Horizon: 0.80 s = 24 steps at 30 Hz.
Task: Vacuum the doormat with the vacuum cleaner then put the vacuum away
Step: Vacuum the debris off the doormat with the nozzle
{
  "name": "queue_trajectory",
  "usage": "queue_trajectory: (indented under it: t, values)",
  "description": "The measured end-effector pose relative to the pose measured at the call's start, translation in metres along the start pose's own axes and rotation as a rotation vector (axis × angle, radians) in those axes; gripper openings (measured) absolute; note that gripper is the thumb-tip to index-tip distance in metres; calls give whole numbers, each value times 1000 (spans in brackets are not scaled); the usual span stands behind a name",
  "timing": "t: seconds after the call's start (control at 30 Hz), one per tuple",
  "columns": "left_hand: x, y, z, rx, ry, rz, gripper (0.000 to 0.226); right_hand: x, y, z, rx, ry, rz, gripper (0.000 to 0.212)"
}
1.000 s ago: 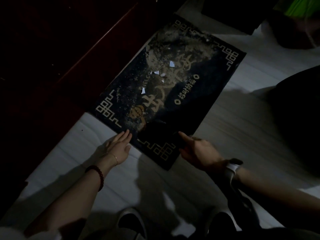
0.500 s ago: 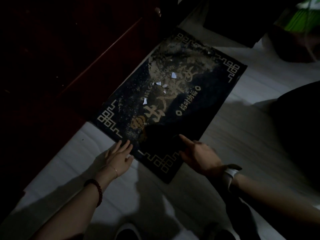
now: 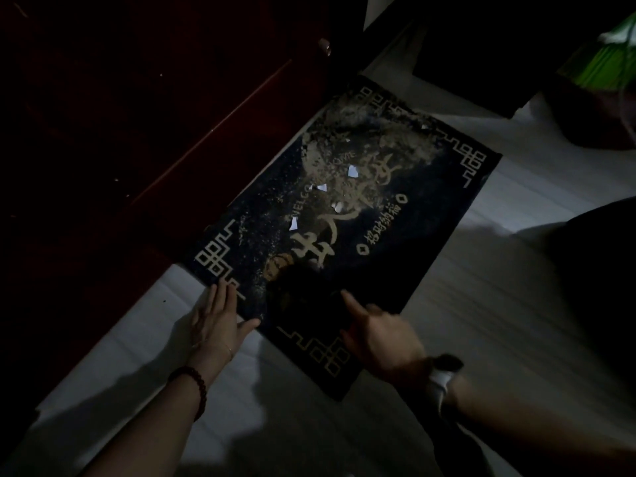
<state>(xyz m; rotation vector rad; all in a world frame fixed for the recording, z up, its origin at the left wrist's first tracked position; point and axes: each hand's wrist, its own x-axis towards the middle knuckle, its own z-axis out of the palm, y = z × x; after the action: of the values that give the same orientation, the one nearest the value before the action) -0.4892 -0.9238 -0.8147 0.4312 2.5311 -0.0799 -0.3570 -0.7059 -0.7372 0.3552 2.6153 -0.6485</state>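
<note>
Dim room, low light. Pale plank-pattern floor [image 3: 499, 321] fills the lower and right parts of the frame; heavy shadows fall across it at lower centre and right. Dark red-brown wooden furniture front [image 3: 155, 132] takes up the upper left, with a small round knob [image 3: 325, 46] near top centre. A bright green object [image 3: 605, 60] shows at the upper right corner; too dark to identify.

Dark navy rectangular doormat with gold fret-pattern corners [image 3: 430, 242] lies flat on the floor at frame centre, set diagonally, its long left edge close along the furniture base. Surface is soiled: pale dusty patches over the upper half, fine specks across the middle, and several small white paper scraps [image 3: 351, 171] scattered near centre.

Writing on the mat: large gold Chinese characters down the middle, partly obscured by dust; a smaller line of Chinese characters beside them, too small to read with certainty; Latin letters "WELCO..." partly legible on the left of the characters.

Left hand [image 3: 216, 321], lower centre-left: fingers straight, released, flat at the mat's near edge, fingertips touching the border. Red-brown bead bracelet [image 3: 192, 387] on that wrist.

Right hand [image 3: 378, 332], lower centre-right: index finger extended onto the mat, other fingers curled, grasping nothing. White-strapped watch [image 3: 442, 376] on that wrist.
</note>
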Motion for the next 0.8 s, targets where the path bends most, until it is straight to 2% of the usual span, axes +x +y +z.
queue_trajectory:
  t: [0.1,0.3,0.5,0.8]
  values:
    - [2,-5,0,-63,35,32,78,-6,6,-8,11,-19,0,62]
    - [6,-9,-2,-90,52,20,68,35,36,-47,39,183,109,61]
    - [6,-8,1,-158,58,-4,65,18,4,-6,-10,35,41,63]
    - [6,-13,5,-191,105,33,67,-18,-9,9,-49,-65,-56,62]
